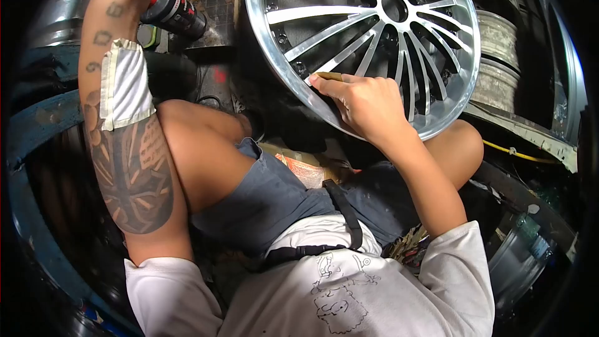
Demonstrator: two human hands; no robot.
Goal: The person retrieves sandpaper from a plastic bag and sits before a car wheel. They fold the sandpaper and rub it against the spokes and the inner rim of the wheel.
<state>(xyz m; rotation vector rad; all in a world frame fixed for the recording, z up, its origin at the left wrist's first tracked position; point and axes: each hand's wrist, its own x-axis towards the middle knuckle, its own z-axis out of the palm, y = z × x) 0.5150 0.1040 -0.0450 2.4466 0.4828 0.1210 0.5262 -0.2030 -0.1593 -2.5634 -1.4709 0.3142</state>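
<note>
A car wheel rim (pixel 363 10) with polished spokes and dark gaps between them stands tilted in front of my knees. My right hand (pixel 374 105) is at its lower left edge, with thumb and fingers pinched around a small brown strip (pixel 332 77). The strip's material is hard to make out. It meets the outer end of a spoke, close to the bright lip. My left forearm (pixel 118 31) reaches up past the top edge, so the left hand is out of sight. A white cloth patch (pixel 128 84) is taped to that arm.
A black bottle (pixel 178 15) with a red cap is at the upper left, near a dark grimy panel (pixel 215 0). Several wheels (pixel 493 37) are stacked at the right. A blue metal frame (pixel 47 109) runs along the left; a yellow cable (pixel 521 153) lies at right.
</note>
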